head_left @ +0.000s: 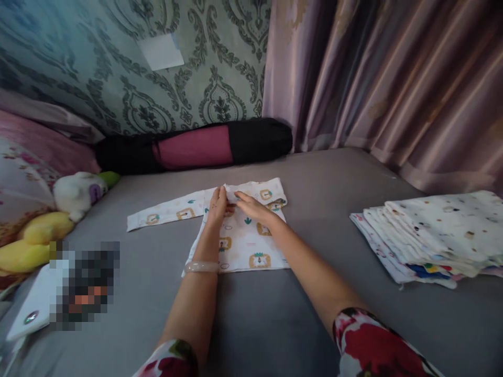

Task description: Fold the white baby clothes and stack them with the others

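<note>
Has shirt (251, 235) on bed (141, 283), directly under left hand (219, 205) and right hand (253, 207), both equally near; runs sleeve (173, 212) leftward from left hand. Shows right fingers (248, 198) extended; can't tell either grip.

Left forearm (196, 293) extends forward from the lower edge, near upright in view, a pale bangle just below the wrist. Left hand (218, 203): fingers together, pointing away, hand on its edge. Right forearm (310, 267) reaches in diagonally from lower right; wrist bare. Right hand (251, 205): back upward, fingers extended toward the left hand, fingertips near it. Red floral sleeves (373, 340) cover both arms toward the elbows.
</note>
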Demonstrator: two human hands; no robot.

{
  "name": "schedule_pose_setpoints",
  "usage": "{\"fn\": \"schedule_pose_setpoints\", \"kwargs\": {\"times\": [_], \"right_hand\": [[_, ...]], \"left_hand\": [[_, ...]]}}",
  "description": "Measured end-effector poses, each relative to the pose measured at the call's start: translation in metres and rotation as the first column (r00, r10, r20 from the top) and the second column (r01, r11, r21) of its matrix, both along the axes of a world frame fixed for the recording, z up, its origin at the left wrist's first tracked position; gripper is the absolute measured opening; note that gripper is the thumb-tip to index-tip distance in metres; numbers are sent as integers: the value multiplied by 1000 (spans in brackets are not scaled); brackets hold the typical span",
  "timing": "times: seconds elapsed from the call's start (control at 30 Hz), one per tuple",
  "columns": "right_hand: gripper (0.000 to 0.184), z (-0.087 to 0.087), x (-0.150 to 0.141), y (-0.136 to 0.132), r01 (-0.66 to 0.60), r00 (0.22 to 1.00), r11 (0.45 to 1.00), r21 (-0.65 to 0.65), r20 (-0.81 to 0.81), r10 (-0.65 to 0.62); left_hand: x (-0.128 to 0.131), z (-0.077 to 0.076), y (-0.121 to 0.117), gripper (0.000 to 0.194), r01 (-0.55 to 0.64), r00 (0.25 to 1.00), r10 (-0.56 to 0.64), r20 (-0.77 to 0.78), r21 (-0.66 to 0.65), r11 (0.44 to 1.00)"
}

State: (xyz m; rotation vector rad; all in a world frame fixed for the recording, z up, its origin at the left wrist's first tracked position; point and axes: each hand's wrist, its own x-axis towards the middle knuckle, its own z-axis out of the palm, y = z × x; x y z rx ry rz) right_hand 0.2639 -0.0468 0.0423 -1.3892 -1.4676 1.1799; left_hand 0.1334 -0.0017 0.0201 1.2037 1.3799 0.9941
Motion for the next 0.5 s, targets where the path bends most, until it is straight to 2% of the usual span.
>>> {"fn": "schedule_pose_setpoints", "kwargs": {"times": [0.03, 0.1, 0.2, 0.3, 0.37, 0.43, 0.47, 0.5], "right_hand": [[52, 0, 2, -1, -24, 999, 1000, 11, 25, 24], [47, 1, 13, 2, 4, 1000, 999, 52, 3, -4], [37, 3, 45, 14, 191, 971, 980, 60, -155, -179], [34, -3, 85, 24, 418, 879, 908, 24, -264, -397], [34, -9, 108, 27, 572, 797, 820, -3, -233, -557], [35, -17, 121, 27, 674, 735, 738, 26, -121, -667], [36, -21, 123, 26, 693, 721, 718, 67, -43, -692], [37, -24, 122, 26, 683, 722, 721, 119, 44, -691]], "left_hand": [[1, -2, 1, 53, 3, 1000, -3, -26, 14, 1000], [4, -6, 2, 54, 34, 998, -32, -45, 37, 999], [7, -14, 4, 42, 105, 994, -102, -48, 57, 993], [6, -16, 7, 34, 63, 994, -50, -96, 129, 990], [1, -15, 10, 34, -3, 987, 40, -154, 233, 973], [-6, -13, 13, 34, -51, 969, 124, -211, 324, 945], [-10, -14, 15, 35, -61, 960, 152, -235, 354, 933], [-14, -15, 16, 35, -71, 951, 175, -254, 374, 925]]}}
